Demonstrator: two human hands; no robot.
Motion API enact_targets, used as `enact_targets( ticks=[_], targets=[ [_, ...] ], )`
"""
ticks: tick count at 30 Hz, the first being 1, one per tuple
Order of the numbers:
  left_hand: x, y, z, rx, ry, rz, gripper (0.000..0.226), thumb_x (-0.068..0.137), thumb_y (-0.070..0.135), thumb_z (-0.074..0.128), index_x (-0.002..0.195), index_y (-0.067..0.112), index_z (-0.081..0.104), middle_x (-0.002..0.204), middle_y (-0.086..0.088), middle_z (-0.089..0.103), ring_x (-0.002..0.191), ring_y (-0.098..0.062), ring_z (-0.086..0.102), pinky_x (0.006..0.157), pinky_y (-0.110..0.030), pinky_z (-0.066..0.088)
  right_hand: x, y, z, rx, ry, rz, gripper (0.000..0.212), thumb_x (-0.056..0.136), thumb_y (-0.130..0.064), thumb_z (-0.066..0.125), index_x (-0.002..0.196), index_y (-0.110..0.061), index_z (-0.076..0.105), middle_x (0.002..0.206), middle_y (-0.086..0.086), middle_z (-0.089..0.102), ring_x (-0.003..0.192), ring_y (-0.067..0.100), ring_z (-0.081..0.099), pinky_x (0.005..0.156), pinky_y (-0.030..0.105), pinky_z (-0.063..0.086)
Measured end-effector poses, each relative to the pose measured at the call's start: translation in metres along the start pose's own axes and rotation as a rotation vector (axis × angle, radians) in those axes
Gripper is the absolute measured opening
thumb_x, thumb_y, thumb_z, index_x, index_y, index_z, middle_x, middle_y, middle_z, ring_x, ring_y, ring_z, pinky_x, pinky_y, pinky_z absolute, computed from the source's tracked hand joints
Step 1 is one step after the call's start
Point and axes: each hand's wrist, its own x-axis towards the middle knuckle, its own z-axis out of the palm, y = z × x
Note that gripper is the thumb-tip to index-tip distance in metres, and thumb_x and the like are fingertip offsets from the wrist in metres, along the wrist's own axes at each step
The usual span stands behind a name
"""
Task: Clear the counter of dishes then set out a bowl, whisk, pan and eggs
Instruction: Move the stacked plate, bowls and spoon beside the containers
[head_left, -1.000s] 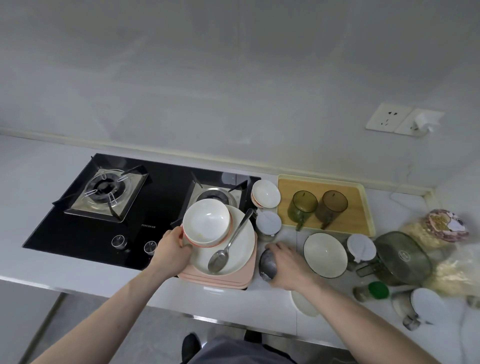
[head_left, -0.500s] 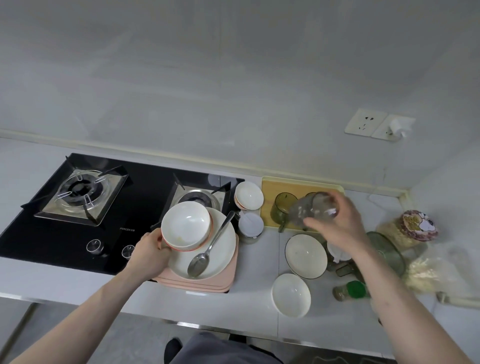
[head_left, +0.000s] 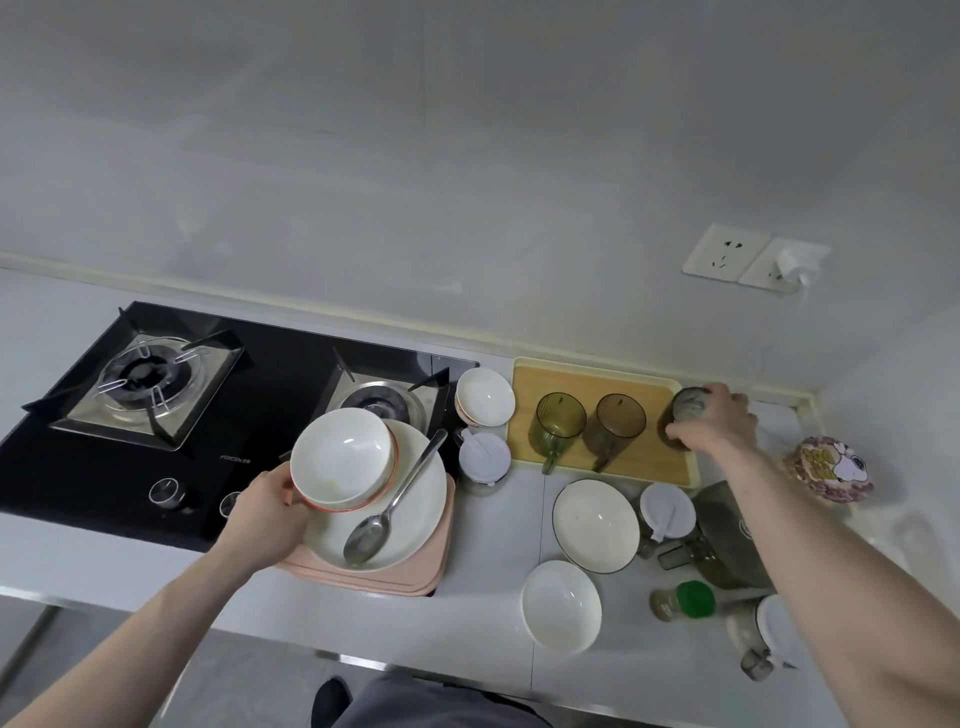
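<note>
Your left hand (head_left: 270, 512) grips the near-left edge of a dish stack: fingers curl around the rim of an orange-rimmed bowl (head_left: 340, 457) that sits on a white plate (head_left: 410, 514), itself on pink trays (head_left: 436, 566) overlapping the stove's (head_left: 208, 415) front right corner. A metal spoon (head_left: 387, 512) lies across the plate, bowl end toward you. Your right hand (head_left: 714, 423) curls around a small clear glass (head_left: 683, 415) at the right end of the wooden tray (head_left: 524, 384), beside two green mugs (head_left: 558, 418); whether the glass touches the tray is unclear. On the counter (head_left: 498, 525) between your arms stand a dark-rimmed bowl (head_left: 595, 517) and, nearer you, a plain white bowl (head_left: 561, 605).
</note>
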Motion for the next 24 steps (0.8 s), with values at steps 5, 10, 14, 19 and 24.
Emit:
enact_targets(
  ticks=[5, 10, 14, 19, 24],
  targets=[
    [-0.002, 0.002, 0.001, -0.043, -0.003, -0.024, 0.030, 0.090, 0.004, 0.056, 0.110, 0.022, 0.068, 0.097, 0.010, 0.068, 0.091, -0.015, 0.059, 0.073, -0.034, 0.045, 0.016, 0.005, 0.020, -0.072, -0.092, 0.028, 0.094, 0.070, -0.023, 0.089, 0.148, -0.015, 0.037, 0.142, 0.018, 0.040, 0.129, 0.043, 0.044, 0.098, 0.048, 0.047],
    [-0.002, 0.001, 0.000, -0.048, -0.008, -0.045, 0.033, 0.088, 0.007, 0.055, 0.112, 0.027, 0.068, 0.100, 0.007, 0.069, 0.093, -0.016, 0.061, 0.072, -0.033, 0.046, 0.024, 0.010, 0.037, -0.102, -0.141, 0.044, 0.097, 0.069, -0.025, 0.091, 0.149, -0.015, 0.036, 0.139, 0.018, 0.042, 0.128, 0.043, 0.047, 0.101, 0.049, 0.049],
    [-0.003, 0.002, 0.000, -0.047, -0.008, -0.046, 0.032, 0.088, 0.005, 0.056, 0.110, 0.026, 0.068, 0.099, 0.006, 0.069, 0.094, -0.018, 0.060, 0.073, -0.033, 0.045, 0.028, 0.013, 0.048, -0.127, -0.154, 0.054, 0.096, 0.070, -0.027, 0.091, 0.149, -0.013, 0.036, 0.140, 0.019, 0.042, 0.128, 0.043, 0.048, 0.101, 0.049, 0.048],
    [-0.003, 0.002, -0.001, -0.040, -0.020, -0.051, 0.033, 0.087, 0.004, 0.056, 0.108, 0.028, 0.068, 0.097, 0.008, 0.070, 0.093, -0.012, 0.060, 0.071, -0.030, 0.045, 0.030, 0.020, 0.057, -0.110, -0.157, 0.052, 0.098, 0.069, -0.027, 0.091, 0.148, -0.013, 0.036, 0.139, 0.020, 0.042, 0.127, 0.044, 0.048, 0.101, 0.051, 0.049],
    [-0.003, 0.004, -0.003, -0.028, -0.032, -0.053, 0.032, 0.088, 0.005, 0.056, 0.108, 0.027, 0.068, 0.097, 0.008, 0.070, 0.094, -0.015, 0.061, 0.071, -0.031, 0.047, 0.031, 0.023, 0.063, -0.074, -0.144, 0.042, 0.097, 0.068, -0.028, 0.092, 0.146, -0.012, 0.038, 0.137, 0.021, 0.044, 0.126, 0.044, 0.049, 0.100, 0.051, 0.048]
  ],
)
